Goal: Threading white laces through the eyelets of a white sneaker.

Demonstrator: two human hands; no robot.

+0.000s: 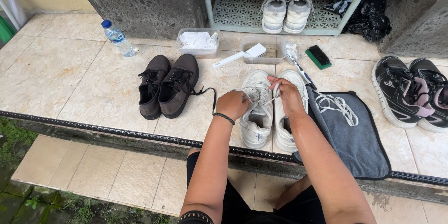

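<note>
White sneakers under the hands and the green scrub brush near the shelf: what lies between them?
In the head view, a toothbrush lies on the tile between the white sneakers and the green scrub brush, its head pointing toward the clear tub.

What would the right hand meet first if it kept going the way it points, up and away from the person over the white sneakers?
Probably the white scrub brush lying against the clear plastic tub. The right hand, pinching a white lace, points roughly that way, though depth is unclear.

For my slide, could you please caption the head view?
Both hands, left hand and right hand, work a white lace on white sneakers beside dark shoes.
</note>
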